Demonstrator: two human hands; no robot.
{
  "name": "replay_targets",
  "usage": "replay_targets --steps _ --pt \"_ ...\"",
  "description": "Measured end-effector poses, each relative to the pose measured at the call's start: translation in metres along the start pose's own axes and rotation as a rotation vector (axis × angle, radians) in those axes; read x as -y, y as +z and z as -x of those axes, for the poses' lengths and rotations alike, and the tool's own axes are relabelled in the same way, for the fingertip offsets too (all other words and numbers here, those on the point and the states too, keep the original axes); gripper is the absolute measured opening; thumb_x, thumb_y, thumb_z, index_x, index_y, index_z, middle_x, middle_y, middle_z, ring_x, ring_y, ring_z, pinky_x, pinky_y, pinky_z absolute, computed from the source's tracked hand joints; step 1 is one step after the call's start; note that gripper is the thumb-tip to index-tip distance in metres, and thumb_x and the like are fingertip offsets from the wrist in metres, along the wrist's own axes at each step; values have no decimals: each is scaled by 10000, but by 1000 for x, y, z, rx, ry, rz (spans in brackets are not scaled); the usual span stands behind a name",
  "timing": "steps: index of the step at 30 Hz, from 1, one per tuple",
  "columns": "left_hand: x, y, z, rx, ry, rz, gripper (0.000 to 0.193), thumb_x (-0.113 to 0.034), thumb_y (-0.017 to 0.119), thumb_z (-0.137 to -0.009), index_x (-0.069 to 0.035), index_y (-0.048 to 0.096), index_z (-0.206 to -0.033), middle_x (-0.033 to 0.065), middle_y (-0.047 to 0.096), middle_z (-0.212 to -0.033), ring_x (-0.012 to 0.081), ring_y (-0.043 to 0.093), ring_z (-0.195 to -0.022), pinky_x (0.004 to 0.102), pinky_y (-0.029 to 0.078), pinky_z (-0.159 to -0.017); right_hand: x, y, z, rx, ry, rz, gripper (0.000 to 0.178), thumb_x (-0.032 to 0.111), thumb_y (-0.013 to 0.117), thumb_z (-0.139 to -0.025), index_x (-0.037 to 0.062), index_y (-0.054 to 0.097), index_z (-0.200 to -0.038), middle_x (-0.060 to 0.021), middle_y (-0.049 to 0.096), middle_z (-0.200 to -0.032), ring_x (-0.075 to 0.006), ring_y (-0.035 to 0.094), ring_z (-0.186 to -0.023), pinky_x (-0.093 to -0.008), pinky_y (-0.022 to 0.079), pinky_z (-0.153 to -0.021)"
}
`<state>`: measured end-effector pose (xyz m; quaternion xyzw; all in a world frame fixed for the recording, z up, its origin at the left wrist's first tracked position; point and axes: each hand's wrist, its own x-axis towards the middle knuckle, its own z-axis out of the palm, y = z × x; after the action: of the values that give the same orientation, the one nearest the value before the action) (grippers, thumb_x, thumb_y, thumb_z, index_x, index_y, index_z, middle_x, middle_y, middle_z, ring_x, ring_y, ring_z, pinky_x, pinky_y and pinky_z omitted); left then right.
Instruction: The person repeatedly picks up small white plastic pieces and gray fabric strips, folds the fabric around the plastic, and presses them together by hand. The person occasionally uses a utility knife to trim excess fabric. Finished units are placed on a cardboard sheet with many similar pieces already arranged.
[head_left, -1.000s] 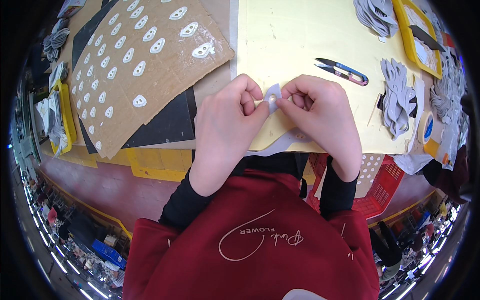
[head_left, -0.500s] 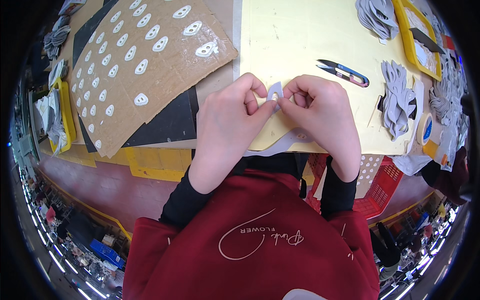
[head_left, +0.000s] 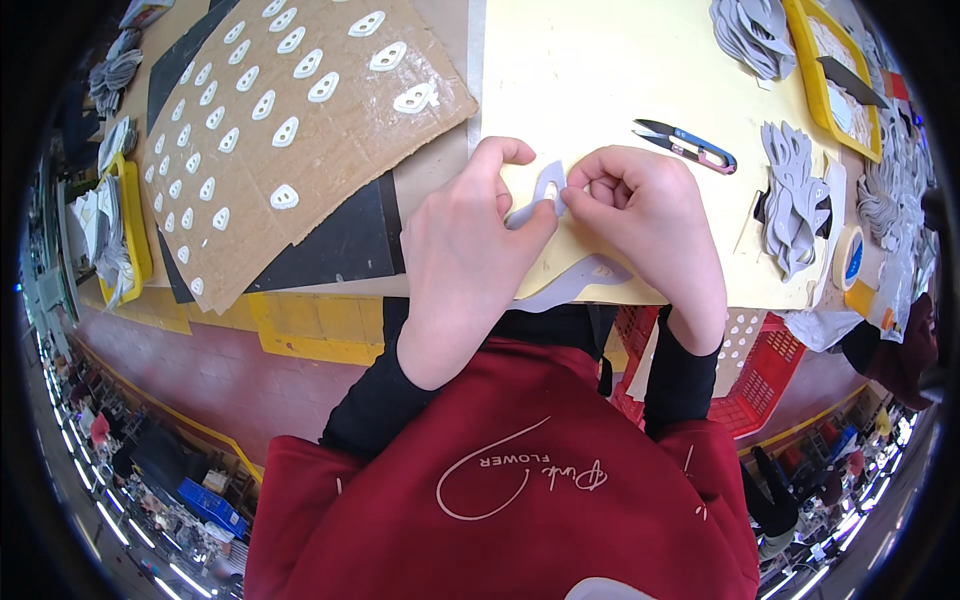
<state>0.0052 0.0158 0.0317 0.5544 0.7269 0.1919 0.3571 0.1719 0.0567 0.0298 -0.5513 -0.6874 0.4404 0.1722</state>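
A thin light grey cut piece (head_left: 547, 177) lies in front of me on the pale yellow sheet, a small whitish patch with holes near its tip. My left hand (head_left: 462, 240) rests its thumb on that patch, with the index finger raised and spread away. At the piece's right edge, the thumb and index finger of my right hand (head_left: 645, 205) are pinched together, the other fingers curled in. A second curved grey piece (head_left: 580, 280) with small holes lies below the hands by the table edge. Part of the first piece is hidden by my left hand.
Left of my hands, a brown cardboard sheet (head_left: 330, 140) carries rows of small white two-holed pieces. Thread snips (head_left: 690, 148) lie to the right, near stacks of grey pieces (head_left: 790, 200), a tape roll (head_left: 848, 257) and a yellow bin (head_left: 815, 85). A red crate (head_left: 765, 385) stands below the table.
My left index finger has lifted and moved away from the grey piece, while the thumb stays on it. The right hand has shifted slightly to the right.
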Motion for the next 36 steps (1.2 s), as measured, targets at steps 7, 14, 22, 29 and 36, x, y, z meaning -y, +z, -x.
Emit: replay_targets --steps 7,14,22,29,36 --pt "3 0 0 21 1 20 235 -205 748 -813 -150 670 -1028 1 495 -590 191 571 -532 369 422 -516 0 2 0 -19 -16 20 67 35 725 -837 -17 685 -851 39 469 -592 -35 413 -538 -224 342 -491" --pt "5 0 -1 20 7 43 224 -203 753 -816 -150 676 -1020 -3 492 -583 187 567 -529 368 419 -518 -2 2 -3 -25 -26 -12 79 52 744 -837 -12 701 -853 39 510 -616 -33 434 -559 -216 358 -506" --pt "5 0 -1 26 9 55 219 -203 754 -817 -151 682 -1017 -6 504 -583 185 577 -534 363 427 -520 -2 -2 -9 16 10 -13 103 79 743 -850 -16 714 -875 37 543 -640 -31 451 -578 -211 375 -527" --pt "6 0 -2 37 16 60 217 -208 756 -821 -153 682 -1018 -6 510 -584 183 576 -535 362 428 -518 3 -3 -14 27 81 -25 96 69 727 -846 -23 716 -874 39 568 -663 -26 458 -596 -210 377 -532" --pt "14 -2 -5 75 10 226 189 -179 751 -838 -107 716 -1009 8 509 -578 152 530 -517 337 411 -515 8 -5 -16 30 139 10 142 117 731 -803 -16 729 -850 -19 592 -634 -103 528 -592 -263 428 -560"
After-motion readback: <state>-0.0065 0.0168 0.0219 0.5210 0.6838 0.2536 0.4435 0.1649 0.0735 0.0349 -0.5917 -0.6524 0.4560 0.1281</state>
